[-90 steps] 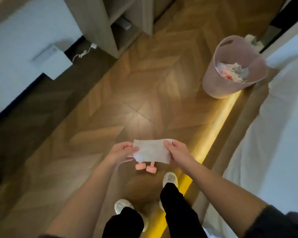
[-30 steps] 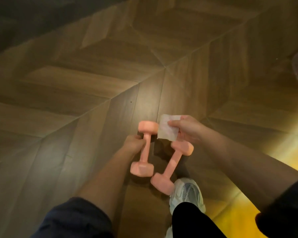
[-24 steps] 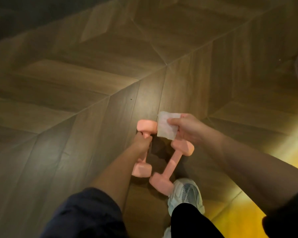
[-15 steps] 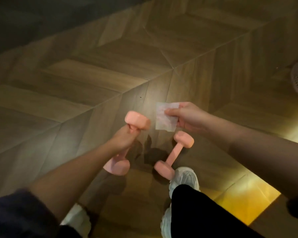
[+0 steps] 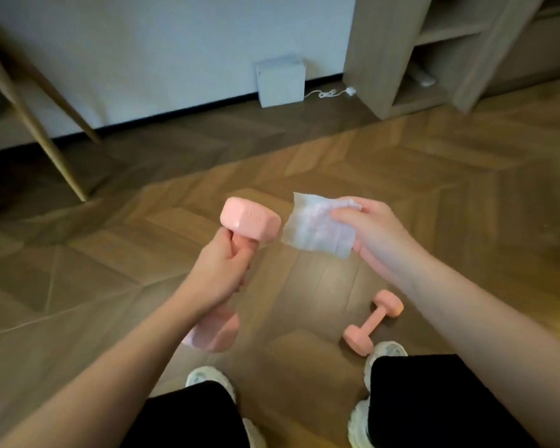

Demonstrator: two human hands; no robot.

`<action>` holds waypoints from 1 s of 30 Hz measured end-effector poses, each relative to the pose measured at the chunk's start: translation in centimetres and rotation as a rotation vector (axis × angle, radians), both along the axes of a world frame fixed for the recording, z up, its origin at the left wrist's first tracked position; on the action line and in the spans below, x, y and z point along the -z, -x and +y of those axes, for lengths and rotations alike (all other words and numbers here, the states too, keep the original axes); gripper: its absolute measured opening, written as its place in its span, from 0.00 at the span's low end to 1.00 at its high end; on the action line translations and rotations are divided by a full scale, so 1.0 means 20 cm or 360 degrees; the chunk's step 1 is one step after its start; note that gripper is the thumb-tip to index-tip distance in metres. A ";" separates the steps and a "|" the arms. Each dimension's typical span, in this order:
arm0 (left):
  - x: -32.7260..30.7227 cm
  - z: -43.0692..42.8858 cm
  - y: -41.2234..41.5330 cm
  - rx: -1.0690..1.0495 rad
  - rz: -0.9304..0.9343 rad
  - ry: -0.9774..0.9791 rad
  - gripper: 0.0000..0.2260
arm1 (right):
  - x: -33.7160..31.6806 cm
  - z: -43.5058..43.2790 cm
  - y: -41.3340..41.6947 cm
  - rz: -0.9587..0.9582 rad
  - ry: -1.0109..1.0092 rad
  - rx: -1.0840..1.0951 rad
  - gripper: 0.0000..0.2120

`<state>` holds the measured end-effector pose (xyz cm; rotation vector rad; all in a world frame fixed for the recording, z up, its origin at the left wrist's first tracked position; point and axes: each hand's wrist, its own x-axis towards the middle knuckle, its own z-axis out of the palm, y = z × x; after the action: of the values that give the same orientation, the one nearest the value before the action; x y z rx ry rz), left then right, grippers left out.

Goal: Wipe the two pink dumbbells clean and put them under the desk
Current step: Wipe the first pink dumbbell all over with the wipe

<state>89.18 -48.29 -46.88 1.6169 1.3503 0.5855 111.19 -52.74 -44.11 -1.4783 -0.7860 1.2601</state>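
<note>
The left hand (image 5: 220,270) clamps its fingers round the handle of one pink dumbbell (image 5: 249,223), held upright above the floor, while the right hand (image 5: 372,234) pinches a white wipe (image 5: 317,236) just beside its upper head. Wiping seems about to begin: the wipe next needs pressing onto that head. The second dumbbell (image 5: 372,321) lies on the floor beside the right shoe (image 5: 387,350).
</note>
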 end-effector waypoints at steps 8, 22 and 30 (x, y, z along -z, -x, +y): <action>0.10 -0.17 -0.01 -0.0030 -0.0012 0.0023 0.08 | 0.12 -0.09 0.04 0.0421 0.0104 0.0074 0.10; 0.05 -0.11 -0.07 0.0082 -0.0093 0.0362 0.07 | 0.25 -0.07 0.08 -0.0109 -0.0201 -0.0493 0.21; 0.06 -0.13 -0.10 -0.0172 -0.0472 0.0452 0.27 | 0.29 -0.07 0.09 -0.0390 -0.0282 -0.0561 0.27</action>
<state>91.23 -50.95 -48.08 1.1841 1.2405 0.6379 109.35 -54.12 -49.98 -1.4041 -1.3333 1.2376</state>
